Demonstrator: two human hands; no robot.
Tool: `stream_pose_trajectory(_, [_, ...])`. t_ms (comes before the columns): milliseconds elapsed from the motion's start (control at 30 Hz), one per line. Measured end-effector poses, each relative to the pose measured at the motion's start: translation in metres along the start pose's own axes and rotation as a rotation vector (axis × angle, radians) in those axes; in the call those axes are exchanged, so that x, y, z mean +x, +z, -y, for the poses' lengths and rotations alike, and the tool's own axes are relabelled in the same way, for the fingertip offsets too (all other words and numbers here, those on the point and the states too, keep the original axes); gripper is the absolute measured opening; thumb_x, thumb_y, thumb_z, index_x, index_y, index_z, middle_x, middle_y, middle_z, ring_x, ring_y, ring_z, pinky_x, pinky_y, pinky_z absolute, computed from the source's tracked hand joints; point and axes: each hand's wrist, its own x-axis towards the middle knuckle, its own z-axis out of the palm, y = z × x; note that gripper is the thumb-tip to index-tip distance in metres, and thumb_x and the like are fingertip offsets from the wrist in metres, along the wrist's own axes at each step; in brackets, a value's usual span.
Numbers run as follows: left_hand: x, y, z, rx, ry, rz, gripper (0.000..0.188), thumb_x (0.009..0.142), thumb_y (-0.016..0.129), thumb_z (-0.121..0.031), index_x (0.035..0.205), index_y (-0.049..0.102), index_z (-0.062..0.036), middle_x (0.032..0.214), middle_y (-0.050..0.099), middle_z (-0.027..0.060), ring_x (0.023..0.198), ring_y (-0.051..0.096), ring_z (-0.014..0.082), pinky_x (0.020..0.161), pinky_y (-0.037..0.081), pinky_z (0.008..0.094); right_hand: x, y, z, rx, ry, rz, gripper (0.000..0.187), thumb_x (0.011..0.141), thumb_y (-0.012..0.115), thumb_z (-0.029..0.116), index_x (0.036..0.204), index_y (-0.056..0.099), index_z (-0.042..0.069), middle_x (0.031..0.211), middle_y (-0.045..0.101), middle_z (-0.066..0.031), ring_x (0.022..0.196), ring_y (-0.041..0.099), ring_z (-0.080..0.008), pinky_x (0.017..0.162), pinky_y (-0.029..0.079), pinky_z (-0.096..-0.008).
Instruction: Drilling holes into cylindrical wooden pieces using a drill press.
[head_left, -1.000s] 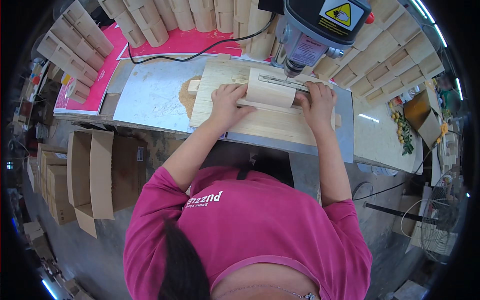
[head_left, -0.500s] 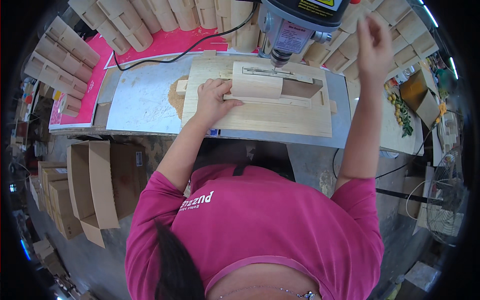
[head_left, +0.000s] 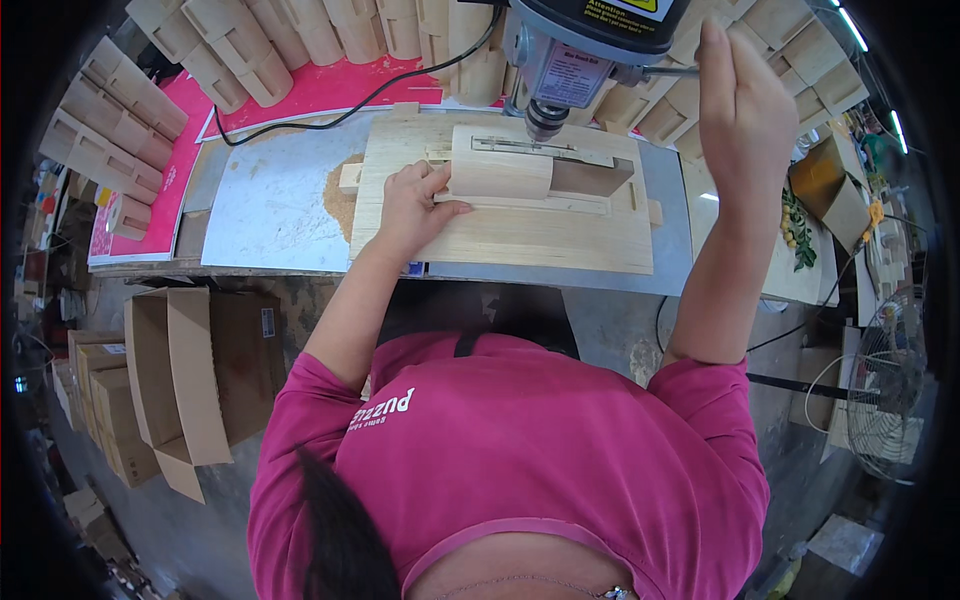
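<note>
**Pale wooden piece laid lengthwise beneath the drill chuck**

In the head view, the pale wooden piece (head_left: 500, 177) is seen in the upper middle of the frame, on a wooden board (head_left: 540, 238), with the drill chuck (head_left: 545, 120) just above its far side. Its left end is touched by the fingers of the left hand (head_left: 408, 208), whose thumb is stretched along the near edge; whether the end is firmly clasped cannot be told. The right hand (head_left: 745, 130) is raised at the upper right, where the end of the drill lever (head_left: 670, 71) is met; whether the lever is gripped is not shown.

The piece is judged to be light and stiff, with a smooth, rounded near face that could slip under the fingers and thin edges that might chip. It would best be held by the left end and the near side, well clear of the chuck.

Its long axis is laid from left to right, dipping slightly toward the right of the frame. A narrow slotted strip (head_left: 525, 148) is turned upward along the far side, parallel to that axis. From the right end a grey-brown bar (head_left: 592, 178) is left protruding, pointed rightward.
</note>
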Motion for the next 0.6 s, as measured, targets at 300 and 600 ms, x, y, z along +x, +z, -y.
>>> stream_pose_trajectory(300, [0.002,0.001,-0.002,-0.031,0.001,-0.001,0.052,0.059,0.077,-0.031,0.106,0.063,-0.0161,0.071,0.048,0.0030,0.074,0.050,0.0226,0.070,0.034,0.0357,-0.073,0.029,-0.004,0.319,-0.007,-0.098,0.015,0.088,0.054,0.014,0.088,0.064,0.003,0.067,0.057,-0.0116,0.058,0.056,-0.0245,0.054,0.042,-0.0314])
stream_pose_trajectory(600, [0.004,0.000,-0.004,-0.023,0.024,-0.018,0.053,0.057,0.078,-0.029,0.105,0.063,-0.0132,0.070,0.051,0.0034,0.069,0.051,0.0230,0.064,0.038,0.0361,-0.108,0.091,-0.030,0.532,0.039,-0.115,0.011,0.085,0.056,0.008,0.089,0.064,0.003,0.061,0.051,-0.0099,0.053,0.050,-0.0196,0.051,0.039,-0.0299])
